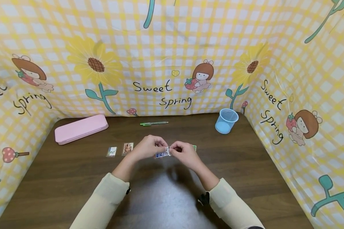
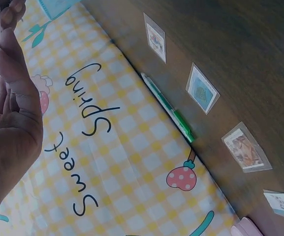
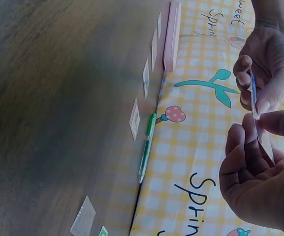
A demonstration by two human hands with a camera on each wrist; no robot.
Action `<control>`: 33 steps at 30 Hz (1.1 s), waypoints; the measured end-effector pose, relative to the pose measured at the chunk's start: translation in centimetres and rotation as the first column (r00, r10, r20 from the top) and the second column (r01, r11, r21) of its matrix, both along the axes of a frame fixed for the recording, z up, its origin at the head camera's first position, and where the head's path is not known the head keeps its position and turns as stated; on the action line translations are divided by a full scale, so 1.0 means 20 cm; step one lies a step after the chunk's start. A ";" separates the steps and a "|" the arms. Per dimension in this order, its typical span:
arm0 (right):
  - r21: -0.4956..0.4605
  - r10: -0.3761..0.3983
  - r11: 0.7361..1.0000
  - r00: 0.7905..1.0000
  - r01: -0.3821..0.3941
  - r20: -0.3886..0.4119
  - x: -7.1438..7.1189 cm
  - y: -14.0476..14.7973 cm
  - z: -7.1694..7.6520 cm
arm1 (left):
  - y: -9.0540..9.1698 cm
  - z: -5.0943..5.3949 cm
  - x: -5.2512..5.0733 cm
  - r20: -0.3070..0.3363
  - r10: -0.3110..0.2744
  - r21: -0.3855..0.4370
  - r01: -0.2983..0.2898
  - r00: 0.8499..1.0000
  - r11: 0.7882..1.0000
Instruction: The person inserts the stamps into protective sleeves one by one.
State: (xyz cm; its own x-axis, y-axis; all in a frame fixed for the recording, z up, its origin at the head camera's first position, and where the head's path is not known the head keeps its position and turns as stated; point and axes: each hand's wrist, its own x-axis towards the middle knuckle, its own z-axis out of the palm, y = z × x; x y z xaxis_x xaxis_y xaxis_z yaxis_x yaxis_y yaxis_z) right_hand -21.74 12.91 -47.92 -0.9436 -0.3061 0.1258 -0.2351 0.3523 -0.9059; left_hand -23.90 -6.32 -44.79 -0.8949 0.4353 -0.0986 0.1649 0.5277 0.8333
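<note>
Near the middle of the table, both hands are held close together around a small blue-printed stamp (image 1: 161, 154) in a clear sleeve. My left hand (image 1: 149, 147) pinches its left part between thumb and fingers. At the sleeve's other end, my right hand (image 1: 187, 154) pinches the edge with thumb and forefinger. Seen edge-on in the right wrist view, the blue stamp (image 3: 253, 91) stands upright, with a pale flap (image 3: 265, 145) running down into the right palm. The right hand mostly covers a green-edged piece (image 1: 194, 148) on the table.
Sleeved stamps lie left of the hands, including a brown one (image 1: 128, 148) and a pale one (image 1: 111, 151). Behind are a pink case (image 1: 81, 129), a green pen (image 1: 154, 123) and a blue mesh cup (image 1: 226, 121). A checked cloth (image 1: 160, 57) walls the table.
</note>
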 end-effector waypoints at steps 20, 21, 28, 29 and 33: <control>0.072 0.037 0.997 0.998 -0.041 0.050 -0.05 0.00 0.05 | -0.02 -0.01 0.01 0.095 -0.027 0.069 0.021 0.995 0.997; 0.081 0.037 0.996 0.998 -0.041 0.059 -0.05 0.00 0.04 | -0.02 -0.01 0.01 0.077 -0.024 0.051 0.020 0.997 0.999; 0.094 0.048 0.994 0.997 -0.053 0.060 -0.04 -0.02 0.02 | -0.02 0.00 0.03 -0.003 0.015 -0.063 -0.015 1.000 0.998; 0.087 0.047 0.995 0.997 -0.052 0.059 -0.04 -0.02 0.02 | -0.02 0.00 0.03 -0.010 0.016 -0.068 -0.017 1.000 0.998; 0.069 0.043 0.997 0.997 -0.047 0.063 -0.04 -0.02 0.02 | -0.03 0.00 0.02 -0.020 0.019 -0.056 -0.020 1.000 0.998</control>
